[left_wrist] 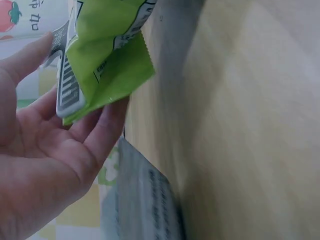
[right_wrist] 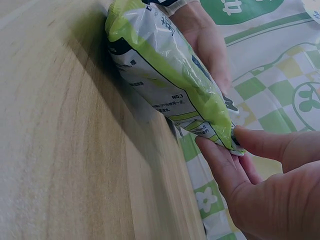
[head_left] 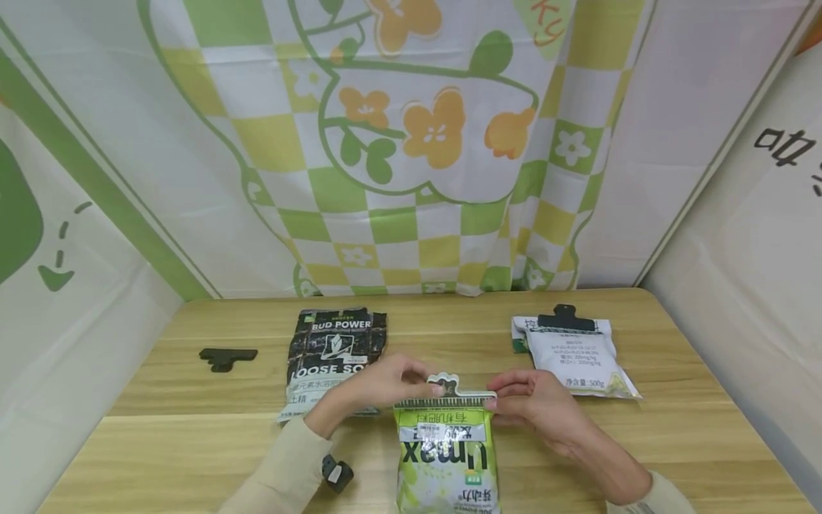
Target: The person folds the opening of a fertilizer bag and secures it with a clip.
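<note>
And here's the green bag [head_left: 446, 464], top raised, on the near side of the bench [head_left: 443, 332], opposite the middle of its far edge. The left hand [head_left: 392, 382] pinches the clip [head_left: 443, 402] across the bag's top, thumb on the handle; the right hand [head_left: 539, 407] pinches the corner by the clip's end. Looks soft, modestly heavy, the shiny film probably slippery: best gripped along that stiff clipped edge, I'd say.

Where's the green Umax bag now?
Head view: the green Umax bag is at bottom centre, its clipped end between the left hand and right hand.
</note>
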`<move>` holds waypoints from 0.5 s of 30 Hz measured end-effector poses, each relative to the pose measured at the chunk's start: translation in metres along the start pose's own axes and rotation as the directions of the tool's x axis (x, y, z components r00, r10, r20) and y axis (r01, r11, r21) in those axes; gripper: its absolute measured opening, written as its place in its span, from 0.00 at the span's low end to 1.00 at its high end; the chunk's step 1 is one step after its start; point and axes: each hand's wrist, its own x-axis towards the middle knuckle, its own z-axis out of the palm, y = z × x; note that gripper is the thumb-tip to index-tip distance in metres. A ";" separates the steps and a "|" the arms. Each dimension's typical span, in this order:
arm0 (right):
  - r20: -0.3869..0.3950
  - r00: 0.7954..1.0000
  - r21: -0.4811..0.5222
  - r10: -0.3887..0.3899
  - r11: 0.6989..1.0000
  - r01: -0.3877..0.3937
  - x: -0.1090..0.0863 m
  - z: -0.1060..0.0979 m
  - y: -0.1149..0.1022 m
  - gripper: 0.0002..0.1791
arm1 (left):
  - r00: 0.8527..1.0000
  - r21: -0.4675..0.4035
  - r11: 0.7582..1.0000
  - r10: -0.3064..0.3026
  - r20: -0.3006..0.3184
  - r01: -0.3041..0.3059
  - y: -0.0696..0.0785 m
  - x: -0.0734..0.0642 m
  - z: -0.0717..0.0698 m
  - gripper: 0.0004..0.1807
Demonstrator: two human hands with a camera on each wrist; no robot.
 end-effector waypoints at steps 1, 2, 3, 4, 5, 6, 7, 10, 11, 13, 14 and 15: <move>0.002 1.000 0.001 0.000 1.000 0.000 0.000 0.000 0.000 0.23 | 1.000 -0.003 1.000 -0.013 0.007 0.014 -0.002 -0.003 0.000 0.15; 0.003 1.000 0.003 0.001 1.000 -0.001 0.000 0.000 -0.001 0.23 | 0.999 -0.012 0.999 -0.031 0.015 0.031 -0.004 -0.007 0.000 0.17; 0.005 1.000 0.004 0.000 1.000 0.000 -0.001 0.000 -0.001 0.23 | 0.999 -0.023 0.999 -0.045 0.017 0.045 -0.006 -0.011 0.000 0.17; 0.005 1.000 0.004 -0.001 1.000 0.001 -0.001 0.000 -0.002 0.23 | 0.998 -0.029 0.998 -0.058 0.012 0.058 -0.007 -0.015 0.001 0.19; 0.004 1.000 0.006 -0.002 1.000 0.002 -0.001 0.000 -0.002 0.22 | 0.997 -0.041 0.996 -0.075 0.000 0.075 -0.007 -0.019 0.001 0.22; 0.003 1.000 0.007 -0.004 1.000 0.004 -0.001 0.000 -0.002 0.22 | 0.997 -0.036 0.996 -0.082 -0.015 0.082 -0.008 -0.022 0.002 0.24; 0.002 1.000 0.009 -0.005 1.000 0.005 -0.001 0.000 -0.002 0.22 | 0.996 -0.029 0.996 -0.086 -0.031 0.085 -0.008 -0.026 0.003 0.26; 0.001 1.000 0.010 -0.011 1.000 0.011 -0.002 0.001 -0.002 0.21 | 0.993 -0.029 0.996 -0.082 -0.081 0.080 -0.007 -0.035 0.006 0.29; 0.001 1.000 0.011 -0.014 1.000 0.014 -0.002 0.001 -0.002 0.21 | 0.992 -0.034 0.996 -0.083 -0.097 0.080 -0.007 -0.039 0.008 0.30; 0.004 1.000 0.008 -0.025 1.000 0.025 -0.003 0.002 -0.002 0.21 | 0.985 -0.072 0.993 -0.103 -0.136 0.094 -0.005 -0.047 0.012 0.34; 0.007 1.000 0.006 -0.030 1.000 0.030 -0.004 0.002 -0.003 0.22 | 0.981 -0.105 0.989 -0.123 -0.150 0.107 -0.005 -0.052 0.014 0.37; 0.009 0.999 0.005 -0.034 0.999 0.034 -0.005 0.002 -0.003 0.22 | 0.976 -0.139 0.983 -0.146 -0.160 0.124 -0.005 -0.057 0.017 0.40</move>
